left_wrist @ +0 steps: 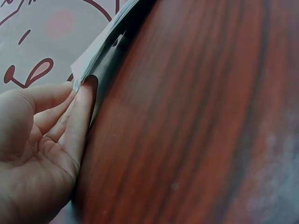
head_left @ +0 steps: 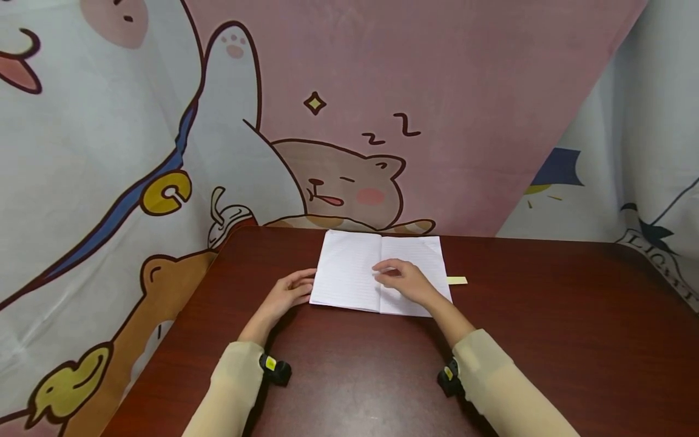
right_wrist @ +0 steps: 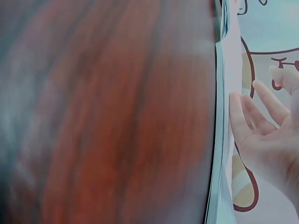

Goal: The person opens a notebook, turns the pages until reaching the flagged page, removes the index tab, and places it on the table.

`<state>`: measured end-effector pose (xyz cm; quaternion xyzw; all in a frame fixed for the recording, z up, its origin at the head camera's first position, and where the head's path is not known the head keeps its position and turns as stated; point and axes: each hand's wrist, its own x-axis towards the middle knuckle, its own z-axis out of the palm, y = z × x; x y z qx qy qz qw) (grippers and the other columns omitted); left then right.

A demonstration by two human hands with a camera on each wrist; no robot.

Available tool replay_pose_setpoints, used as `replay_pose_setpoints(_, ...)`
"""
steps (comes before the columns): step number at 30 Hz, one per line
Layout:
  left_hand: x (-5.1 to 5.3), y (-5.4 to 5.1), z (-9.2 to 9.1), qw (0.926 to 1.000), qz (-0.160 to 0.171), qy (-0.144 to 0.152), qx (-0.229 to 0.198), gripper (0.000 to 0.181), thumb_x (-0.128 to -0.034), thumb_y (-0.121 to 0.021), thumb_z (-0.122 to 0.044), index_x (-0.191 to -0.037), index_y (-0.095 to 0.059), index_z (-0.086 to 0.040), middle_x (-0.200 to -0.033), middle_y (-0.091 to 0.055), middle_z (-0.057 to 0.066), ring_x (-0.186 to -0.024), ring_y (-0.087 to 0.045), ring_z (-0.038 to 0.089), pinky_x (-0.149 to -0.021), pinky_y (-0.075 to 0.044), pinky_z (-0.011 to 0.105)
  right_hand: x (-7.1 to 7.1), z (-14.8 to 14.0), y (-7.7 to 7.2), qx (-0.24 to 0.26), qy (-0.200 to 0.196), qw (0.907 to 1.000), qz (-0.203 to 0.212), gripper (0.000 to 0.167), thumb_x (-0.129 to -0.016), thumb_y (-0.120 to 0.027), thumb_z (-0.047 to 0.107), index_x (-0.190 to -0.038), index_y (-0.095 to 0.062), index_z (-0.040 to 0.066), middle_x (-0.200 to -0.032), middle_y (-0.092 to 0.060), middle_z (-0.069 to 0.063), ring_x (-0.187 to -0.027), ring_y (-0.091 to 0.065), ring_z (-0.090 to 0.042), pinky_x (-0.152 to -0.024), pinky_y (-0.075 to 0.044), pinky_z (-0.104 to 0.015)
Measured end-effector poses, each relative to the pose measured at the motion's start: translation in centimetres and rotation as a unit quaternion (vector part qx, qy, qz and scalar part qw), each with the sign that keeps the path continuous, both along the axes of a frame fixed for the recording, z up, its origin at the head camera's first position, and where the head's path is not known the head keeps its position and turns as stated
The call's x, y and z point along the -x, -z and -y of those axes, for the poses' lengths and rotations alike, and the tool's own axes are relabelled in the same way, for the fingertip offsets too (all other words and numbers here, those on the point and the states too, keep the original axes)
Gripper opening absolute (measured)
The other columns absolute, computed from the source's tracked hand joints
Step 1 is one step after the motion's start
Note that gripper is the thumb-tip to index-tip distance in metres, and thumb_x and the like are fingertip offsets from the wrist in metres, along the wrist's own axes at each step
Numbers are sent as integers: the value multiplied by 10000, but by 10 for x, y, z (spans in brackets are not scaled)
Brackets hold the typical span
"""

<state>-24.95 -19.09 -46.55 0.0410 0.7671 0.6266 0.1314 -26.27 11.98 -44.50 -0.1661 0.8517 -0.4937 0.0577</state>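
An open notebook [head_left: 346, 273] with white lined pages lies flat on the table, its centre fold running away from me. At its left edge my left hand [head_left: 287, 291] grips the near corner; in the left wrist view the notebook's page edges [left_wrist: 100, 49] run between the thumb and fingers. Over the right page, close to the fold, my right hand [head_left: 405, 280] is held with loosely bent fingers and nothing between them. Seen in the right wrist view, the right hand [right_wrist: 266, 130] has its fingers spread, beside the notebook's edge [right_wrist: 222, 116]; whether they touch the page I cannot tell.
A yellow tab [head_left: 457, 280] sticks out past the notebook's right edge. The dark red-brown wooden table [head_left: 546, 340] reaches to a cartoon-printed cloth [head_left: 464, 121] behind and at the sides. Each wrist carries a small black camera [head_left: 278, 371] by the sleeve.
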Motion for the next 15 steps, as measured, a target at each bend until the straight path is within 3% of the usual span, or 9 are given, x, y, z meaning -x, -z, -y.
replay_pose_setpoints(15,-2,-4,-2,10000,30,-51,38,441,-1018,-544,-80,-1457,-503,-95,-1358,-592,212,-1066,-652,140,-905,-569,276,5,-20,-2,453,201,9987,118,346,-977,-627,158,-1260,-625,-41,-1322,-615,-252,-1076,-687,-353,-891,-581,-389)
